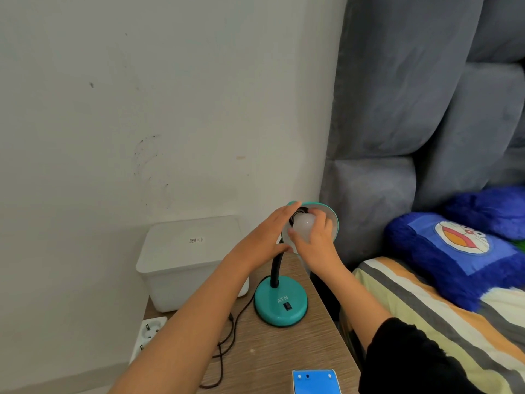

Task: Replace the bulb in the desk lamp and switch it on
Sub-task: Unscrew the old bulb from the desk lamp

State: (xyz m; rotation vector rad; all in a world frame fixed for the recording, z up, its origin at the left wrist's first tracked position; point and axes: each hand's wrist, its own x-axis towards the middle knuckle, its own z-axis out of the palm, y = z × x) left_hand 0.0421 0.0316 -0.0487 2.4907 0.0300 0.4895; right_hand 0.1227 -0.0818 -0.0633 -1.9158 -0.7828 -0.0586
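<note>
Nearest the viewer, just in front of the desk lamp (280,304), a blue and white box (316,381) lies at the front edge of the wooden counter (272,354). The lamp stands on a round teal base with a black rocker switch on top and a black bent neck rising from it; its dark cord (224,345) trails to the lamp's left, toward a white power strip (147,334). Above the base, the teal-rimmed shade (331,220) is tilted to face the viewer, and a frosted white bulb (304,224) sits at its socket. The right hand (318,237) has its grip curled around the bulb, fingers and thumb on the glass. The left hand (265,234) clasps the shade's left rim, fingers spread. Behind the lamp to its left, a white lidded bin (190,260) sits against the wall.
</note>
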